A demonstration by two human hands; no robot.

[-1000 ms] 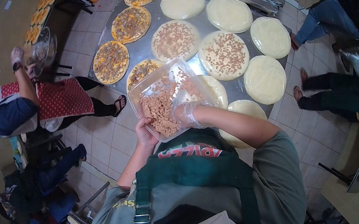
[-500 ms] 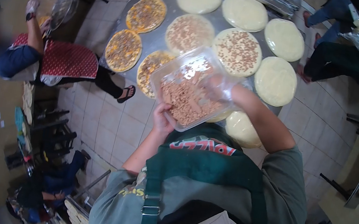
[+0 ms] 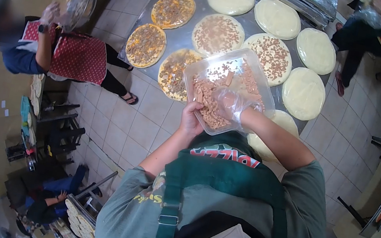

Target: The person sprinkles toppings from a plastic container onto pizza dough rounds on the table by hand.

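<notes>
My left hand (image 3: 192,119) grips the near-left side of a clear plastic container (image 3: 264,98), tilted over the table's front edge. Brown crumbled meat topping (image 3: 205,106) lies inside, with larger pieces among the crumbs. In a clear plastic glove, my right hand (image 3: 230,104) is down in the container, its fingers curled into the topping and partly hidden. Beyond the container are two pale pizza bases, one with dense crumbs (image 3: 218,35) and another with scattered crumbs (image 3: 271,59).
Several topped pizzas (image 3: 145,46) line the left of the metal table (image 3: 196,6); plain pale bases (image 3: 304,93) line the right. A person in a red dotted apron (image 3: 80,57) holds a bowl (image 3: 80,7) at left. Another person (image 3: 365,40) stands at far right.
My gloved right hand has moved left and down within the container, into the topping. The whole view has shifted, and the person at left has lowered their raised hand slightly.
</notes>
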